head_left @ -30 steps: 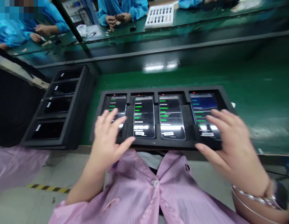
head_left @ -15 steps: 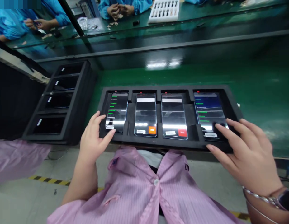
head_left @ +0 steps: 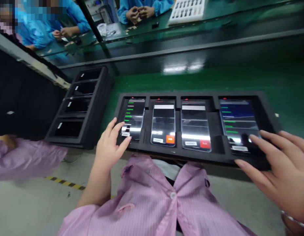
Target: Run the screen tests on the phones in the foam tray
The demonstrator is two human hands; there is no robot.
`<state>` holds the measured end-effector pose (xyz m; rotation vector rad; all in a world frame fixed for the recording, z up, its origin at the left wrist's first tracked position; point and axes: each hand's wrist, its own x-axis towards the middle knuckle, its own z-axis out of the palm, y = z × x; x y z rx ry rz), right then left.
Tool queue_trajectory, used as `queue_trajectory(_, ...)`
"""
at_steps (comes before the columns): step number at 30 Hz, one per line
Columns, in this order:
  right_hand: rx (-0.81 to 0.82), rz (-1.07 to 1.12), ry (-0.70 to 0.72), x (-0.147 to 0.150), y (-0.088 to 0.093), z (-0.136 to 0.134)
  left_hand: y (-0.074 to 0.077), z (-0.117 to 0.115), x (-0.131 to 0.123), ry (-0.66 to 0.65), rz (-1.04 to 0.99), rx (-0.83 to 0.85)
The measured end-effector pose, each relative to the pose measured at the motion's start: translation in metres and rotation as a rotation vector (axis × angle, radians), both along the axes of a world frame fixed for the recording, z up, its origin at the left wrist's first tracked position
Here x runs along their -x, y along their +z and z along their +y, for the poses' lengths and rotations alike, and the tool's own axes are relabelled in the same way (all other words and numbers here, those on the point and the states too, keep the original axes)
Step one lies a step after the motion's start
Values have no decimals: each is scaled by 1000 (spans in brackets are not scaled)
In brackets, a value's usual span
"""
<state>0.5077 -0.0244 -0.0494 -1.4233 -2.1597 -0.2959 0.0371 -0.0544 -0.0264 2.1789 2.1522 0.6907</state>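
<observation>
In front of me lies a black foam tray (head_left: 147, 123) holding several smartphones with lit screens. At its left end is a phone with green text lines (head_left: 134, 114); my left hand (head_left: 110, 144) rests by that corner, fingers apart. The two middle phones show an orange square on one phone (head_left: 163, 119) and a red square on the other phone (head_left: 194, 119). Over the lower edge of the right phone (head_left: 237, 119), with its blue and black screen, my right hand (head_left: 282, 164) spreads its fingers. Whether its fingertips touch the glass I cannot tell.
Left of the tray stands a stack of black foam trays (head_left: 89, 121) with dark-screened phones. Behind the green bench (head_left: 142, 82), a ledge runs across. Beyond it, co-workers in blue sleeves (head_left: 122, 11) handle small parts near a white tray (head_left: 186, 21). A pink sleeve (head_left: 31, 157) shows at far left.
The whole scene has shifted rightward in view as my head turned. Both hands keep about the same places at the tray, and the phone screens look the same.
</observation>
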Motion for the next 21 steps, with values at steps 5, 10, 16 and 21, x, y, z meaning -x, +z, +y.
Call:
queue_trajectory(5, 10, 103, 40, 6, 41, 22, 13, 1, 12, -62, 75, 142)
queue_trajectory(10, 309, 118, -135, 23, 86, 111, 47, 79, 5, -254, 64, 22)
queue_trajectory(16, 610, -50, -253, 64, 84, 201, 50, 203, -28, -199, 120, 153)
queue_trajectory(21, 729, -158, -317, 72, 70, 211, 30, 216, -38, -116, 174, 222)
